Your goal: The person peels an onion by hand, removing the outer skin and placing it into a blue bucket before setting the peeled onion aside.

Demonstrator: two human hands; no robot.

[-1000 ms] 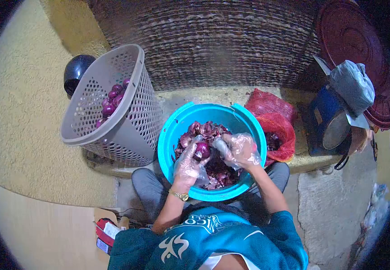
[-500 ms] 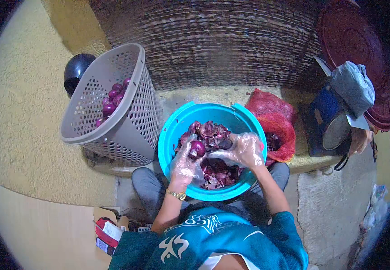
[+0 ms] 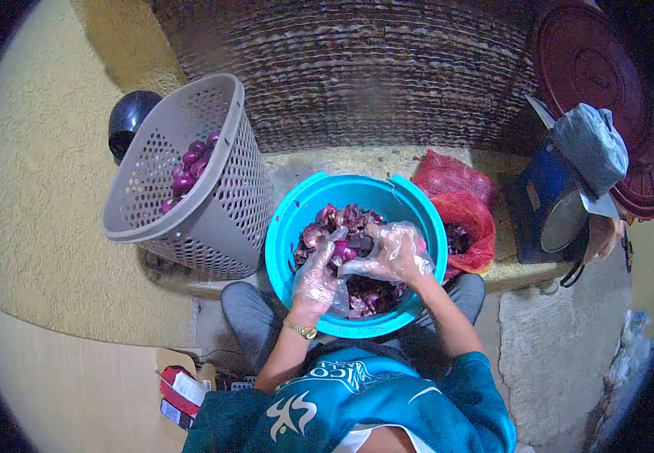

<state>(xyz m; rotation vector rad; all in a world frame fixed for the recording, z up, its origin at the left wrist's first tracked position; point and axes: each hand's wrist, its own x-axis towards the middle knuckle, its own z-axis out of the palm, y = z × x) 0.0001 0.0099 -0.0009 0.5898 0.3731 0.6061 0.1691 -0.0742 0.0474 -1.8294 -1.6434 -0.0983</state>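
Over the blue bowl point(image 3: 282, 226), both hands in thin clear gloves meet at a red onion point(image 3: 340, 251). The left hand point(image 3: 318, 275) is closed around the onion from below and holds it just above the heap of purple peels point(image 3: 365, 291) in the bowl. The right hand point(image 3: 395, 253) has curled fingers against the onion's far side; whether they pinch anything cannot be told. Left of the bowl and touching it, a grey basket point(image 3: 221, 219) leans tilted, with peeled onions point(image 3: 187, 170) inside. Right of the bowl lies a red mesh sack point(image 3: 463, 204), and beyond that stands a blue scale point(image 3: 550, 204).
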